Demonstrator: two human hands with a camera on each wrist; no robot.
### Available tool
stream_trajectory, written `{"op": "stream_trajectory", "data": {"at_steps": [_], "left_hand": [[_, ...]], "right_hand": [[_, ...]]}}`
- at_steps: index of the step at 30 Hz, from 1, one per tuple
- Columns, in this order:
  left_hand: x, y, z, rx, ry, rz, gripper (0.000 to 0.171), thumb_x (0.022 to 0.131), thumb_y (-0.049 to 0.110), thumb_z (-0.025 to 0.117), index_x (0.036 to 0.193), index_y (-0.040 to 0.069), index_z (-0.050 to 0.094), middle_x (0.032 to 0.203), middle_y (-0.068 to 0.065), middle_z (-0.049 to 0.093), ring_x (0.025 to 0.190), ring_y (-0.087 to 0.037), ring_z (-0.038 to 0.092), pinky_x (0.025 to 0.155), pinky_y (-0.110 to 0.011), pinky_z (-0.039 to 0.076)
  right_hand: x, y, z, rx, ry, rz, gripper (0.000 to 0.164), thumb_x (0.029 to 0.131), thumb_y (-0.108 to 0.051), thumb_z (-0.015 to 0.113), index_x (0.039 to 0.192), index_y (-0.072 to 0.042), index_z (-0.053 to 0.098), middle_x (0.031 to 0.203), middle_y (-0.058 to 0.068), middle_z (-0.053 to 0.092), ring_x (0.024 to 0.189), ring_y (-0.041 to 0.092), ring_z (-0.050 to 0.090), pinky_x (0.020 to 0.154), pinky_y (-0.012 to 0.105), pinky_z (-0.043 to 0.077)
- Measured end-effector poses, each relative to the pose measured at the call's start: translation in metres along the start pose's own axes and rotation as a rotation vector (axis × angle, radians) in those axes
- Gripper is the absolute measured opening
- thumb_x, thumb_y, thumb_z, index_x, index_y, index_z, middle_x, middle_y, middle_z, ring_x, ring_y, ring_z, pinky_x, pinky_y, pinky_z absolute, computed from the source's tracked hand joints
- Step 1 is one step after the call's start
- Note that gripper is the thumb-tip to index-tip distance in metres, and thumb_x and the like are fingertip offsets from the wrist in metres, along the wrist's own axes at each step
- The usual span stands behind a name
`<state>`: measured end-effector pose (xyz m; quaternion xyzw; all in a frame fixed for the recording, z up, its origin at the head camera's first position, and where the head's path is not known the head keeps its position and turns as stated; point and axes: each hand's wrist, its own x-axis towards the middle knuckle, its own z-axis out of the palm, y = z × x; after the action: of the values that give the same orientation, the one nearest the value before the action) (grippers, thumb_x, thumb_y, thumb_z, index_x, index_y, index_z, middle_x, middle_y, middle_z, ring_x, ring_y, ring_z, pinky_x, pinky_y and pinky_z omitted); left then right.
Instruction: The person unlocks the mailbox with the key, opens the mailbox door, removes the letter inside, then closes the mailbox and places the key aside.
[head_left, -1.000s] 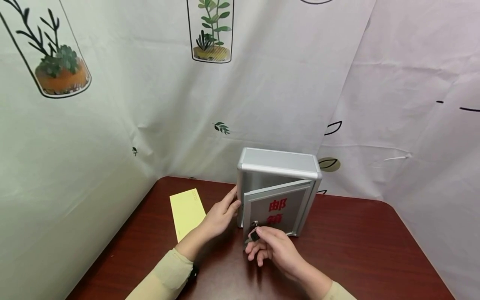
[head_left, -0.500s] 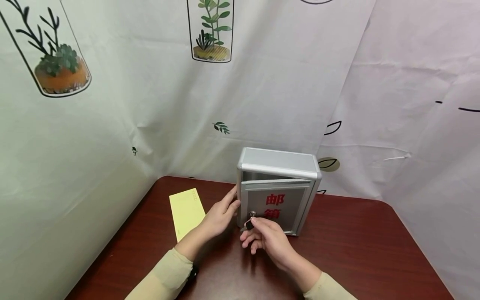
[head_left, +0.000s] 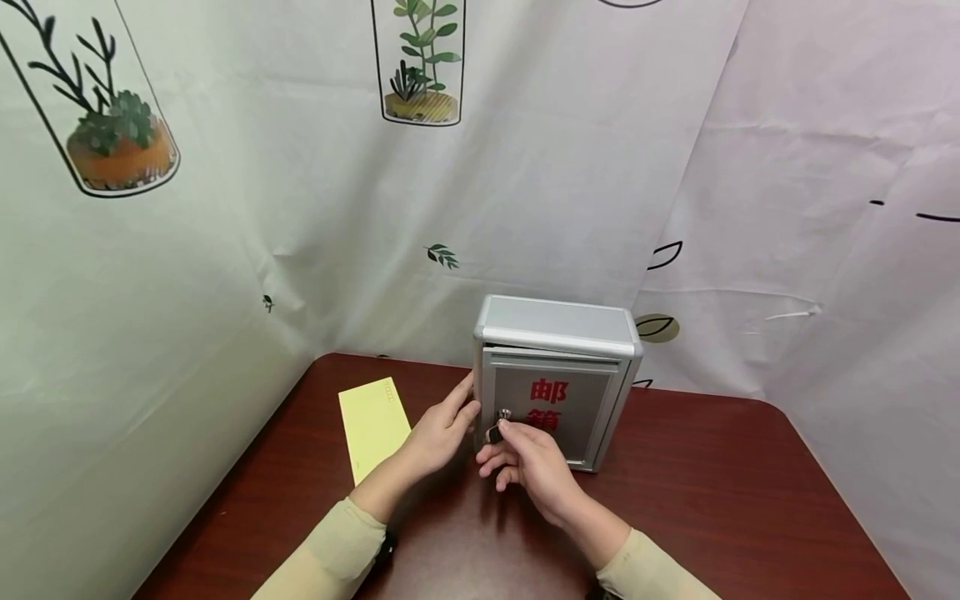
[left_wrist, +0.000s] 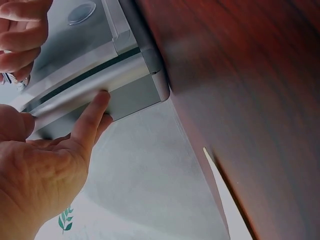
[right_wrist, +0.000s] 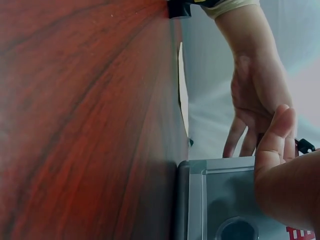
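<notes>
A silver metal mailbox (head_left: 558, 321) with red Chinese characters stands upright on the table. Its front door (head_left: 592, 404) sits almost flush with the frame; a thin dark slit shows along the door's edge in the left wrist view. My left hand (head_left: 438, 433) rests its extended fingers against the mailbox's left side wall (left_wrist: 132, 97). At the lock (head_left: 505, 413) on the door's left side, my right hand (head_left: 536, 467) pinches a black-headed key (head_left: 494, 434) between thumb and index finger. The other right fingers are loosely bent, and the key's blade is mostly hidden.
A yellow envelope (head_left: 375, 425) lies flat on the dark red wooden table (head_left: 712, 492), left of the mailbox and partly behind the left forearm. White printed cloth (head_left: 360, 217) hangs close behind the table and at both sides.
The mailbox door has swung inward from ajar to nearly closed. My right hand has moved forward and slightly left with the key. My left hand has stayed on the mailbox's side.
</notes>
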<state>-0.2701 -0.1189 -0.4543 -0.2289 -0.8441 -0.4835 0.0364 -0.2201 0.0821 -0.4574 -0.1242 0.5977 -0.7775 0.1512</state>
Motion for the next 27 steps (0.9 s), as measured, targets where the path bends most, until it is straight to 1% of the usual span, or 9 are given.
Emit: {"op": "stream_trajectory", "data": {"at_steps": [7, 11, 18, 23, 27], "left_hand": [[0.0001, -0.0005, 0.0011, 0.001, 0.007, -0.001, 0.054, 0.109, 0.045, 0.043, 0.161, 0.043, 0.027, 0.151, 0.005, 0.053, 0.105, -0.011, 0.07, 0.088, -0.031, 0.058], [0.0004, -0.0008, 0.0013, 0.003, 0.011, 0.009, 0.054, 0.109, 0.045, 0.044, 0.16, 0.043, 0.028, 0.15, 0.005, 0.054, 0.103, -0.011, 0.07, 0.087, -0.031, 0.058], [0.0005, -0.0016, 0.0013, 0.003, 0.006, 0.012, 0.054, 0.109, 0.046, 0.043, 0.16, 0.043, 0.027, 0.15, 0.005, 0.054, 0.105, -0.011, 0.07, 0.088, -0.031, 0.058], [-0.0003, -0.0008, 0.0011, -0.002, 0.009, 0.012, 0.054, 0.109, 0.045, 0.043, 0.16, 0.043, 0.027, 0.149, 0.004, 0.054, 0.107, -0.012, 0.07, 0.087, -0.031, 0.058], [-0.0003, -0.0009, 0.0013, 0.003, 0.007, 0.011, 0.054, 0.109, 0.044, 0.043, 0.16, 0.044, 0.027, 0.15, 0.005, 0.054, 0.105, -0.011, 0.07, 0.087, -0.03, 0.058]], "right_hand": [[0.006, 0.001, -0.0006, -0.006, 0.021, -0.009, 0.054, 0.106, -0.039, 0.055, 0.121, 0.013, 0.055, 0.092, 0.014, 0.073, 0.079, 0.021, 0.071, 0.059, 0.028, 0.056], [0.0085, 0.0018, -0.0012, -0.001, 0.031, -0.014, 0.054, 0.106, -0.039, 0.055, 0.121, 0.012, 0.055, 0.091, 0.013, 0.073, 0.078, 0.021, 0.071, 0.058, 0.029, 0.055], [0.0102, 0.0027, -0.0004, -0.027, 0.052, -0.023, 0.053, 0.106, -0.039, 0.055, 0.123, 0.011, 0.056, 0.091, 0.015, 0.073, 0.078, 0.022, 0.071, 0.058, 0.029, 0.055], [0.0098, 0.0022, 0.0014, -0.048, 0.076, -0.038, 0.053, 0.104, -0.043, 0.058, 0.121, 0.008, 0.058, 0.092, 0.016, 0.072, 0.077, 0.023, 0.071, 0.057, 0.029, 0.056], [0.0093, 0.0012, 0.0027, -0.049, 0.088, -0.048, 0.054, 0.103, -0.043, 0.06, 0.119, 0.008, 0.059, 0.09, 0.017, 0.072, 0.075, 0.023, 0.071, 0.057, 0.029, 0.056]]}}
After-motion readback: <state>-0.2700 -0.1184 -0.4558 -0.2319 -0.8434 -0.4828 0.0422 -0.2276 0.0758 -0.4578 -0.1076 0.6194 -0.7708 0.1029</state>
